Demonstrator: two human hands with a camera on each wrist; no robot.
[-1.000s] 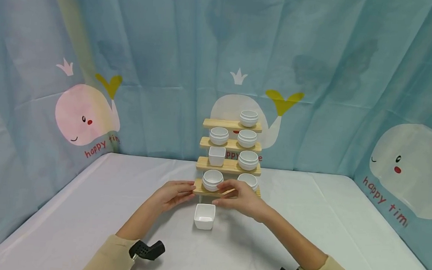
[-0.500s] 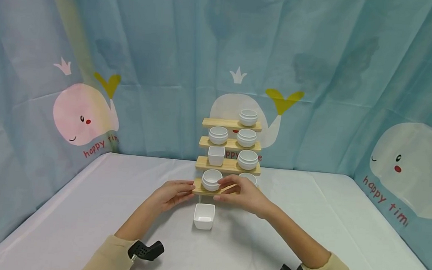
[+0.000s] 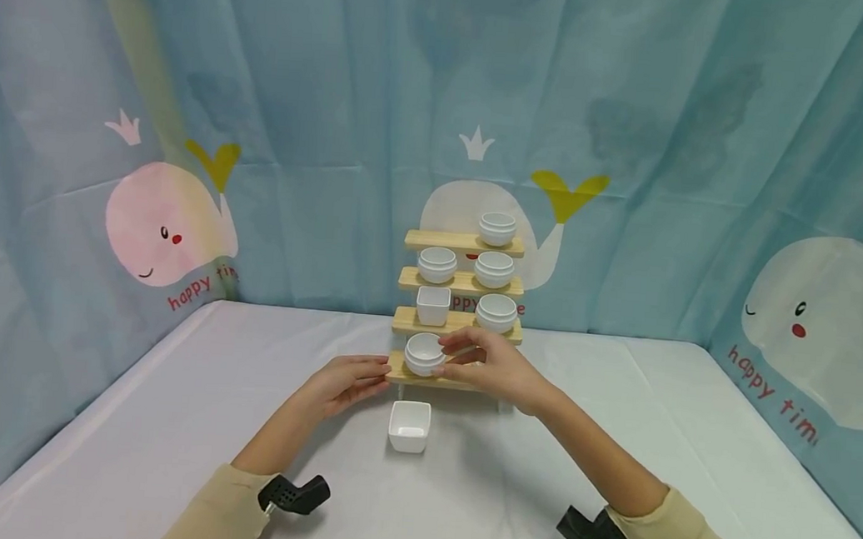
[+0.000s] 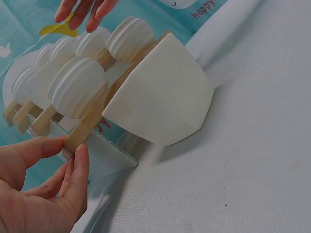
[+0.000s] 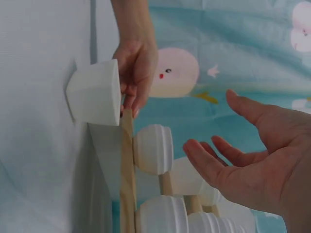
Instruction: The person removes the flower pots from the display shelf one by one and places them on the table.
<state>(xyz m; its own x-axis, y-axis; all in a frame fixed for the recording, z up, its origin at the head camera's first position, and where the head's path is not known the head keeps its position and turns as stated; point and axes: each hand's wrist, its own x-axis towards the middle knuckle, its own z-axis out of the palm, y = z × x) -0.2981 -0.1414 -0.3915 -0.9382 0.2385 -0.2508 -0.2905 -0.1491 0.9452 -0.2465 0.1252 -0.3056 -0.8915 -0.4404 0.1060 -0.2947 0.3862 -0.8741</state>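
Observation:
My left hand [image 3: 348, 385] pinches the left end of the lowest board of a tiered wooden stand [image 4: 83, 130] between thumb and fingers. Just right of that grip, a round white ribbed bowl [image 3: 424, 356] sits on this board. My right hand [image 3: 499, 370] hovers beside and over that board, its thumb and fingers spread apart. In the right wrist view nothing lies between the right fingers [image 5: 206, 160], and they are apart from the bowl. The lowest right bowl [image 5: 163, 216] is hidden behind this hand in the head view. A square white bowl [image 3: 409, 427] rests on the table before the stand.
Higher boards carry more round white bowls [image 3: 496, 313] and one square white bowl [image 3: 432, 306]. The top board [image 3: 441, 241] has a bowl at its right end only. White cloth [image 3: 614, 449] covers the table, and a blue whale-print curtain [image 3: 313, 236] hangs behind.
My right hand has risen slightly and now covers the lowest right bowl in the head view. The left hand keeps its grip on the board. The bowls stay in their places.

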